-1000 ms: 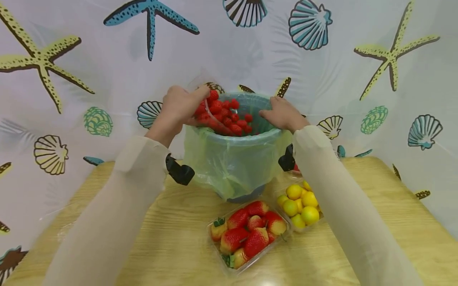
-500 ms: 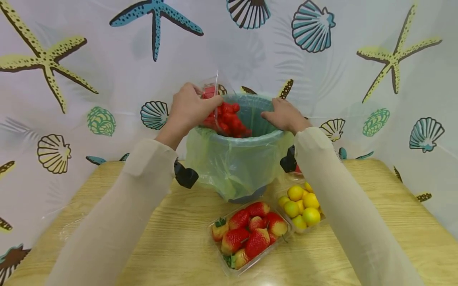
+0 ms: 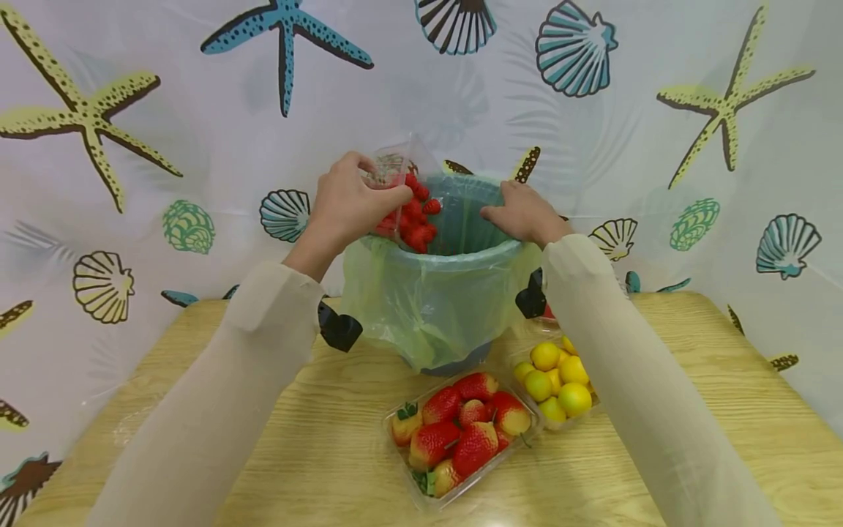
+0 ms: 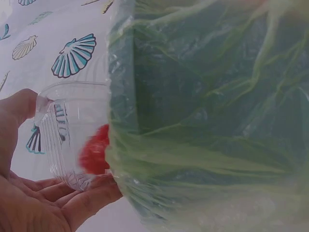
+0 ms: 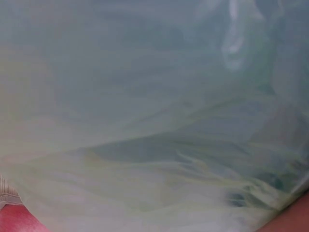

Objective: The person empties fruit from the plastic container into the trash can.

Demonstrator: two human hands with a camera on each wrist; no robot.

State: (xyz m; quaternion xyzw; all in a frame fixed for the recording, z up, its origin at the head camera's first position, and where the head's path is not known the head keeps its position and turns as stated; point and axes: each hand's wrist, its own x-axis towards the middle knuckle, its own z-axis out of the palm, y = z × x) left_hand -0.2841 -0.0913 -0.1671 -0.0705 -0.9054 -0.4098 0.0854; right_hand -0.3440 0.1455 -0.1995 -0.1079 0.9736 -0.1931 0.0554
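My left hand [image 3: 352, 197] grips a clear plastic punnet [image 3: 393, 162], tipped steeply over the left rim of a blue-green bucket. Red raspberries [image 3: 415, 219] tumble from it into the bucket's mouth. In the left wrist view, the thumb and fingers of my left hand [image 4: 53, 198] lie on opposite sides of the punnet [image 4: 67, 121], with a blurred red patch inside. My right hand [image 3: 523, 212] holds the right rim of the bucket [image 3: 461, 260]. A pale green plastic bag [image 3: 435, 307] lines the bucket and folds over its outside. The bucket's bottom is hidden.
A clear punnet of strawberries [image 3: 461, 439] sits on the wooden table [image 3: 316, 454] before the bucket. Beside it, yellow lemons [image 3: 556, 384] fill another punnet, partly behind my right sleeve. Something red [image 3: 549, 312] shows behind that. A patterned curtain [image 3: 421, 88] hangs behind.
My left hand has moved slightly right and turned the punnet up onto its side. Raspberries have slid out into the bucket, leaving fewer in the punnet. My right hand stays on the rim.
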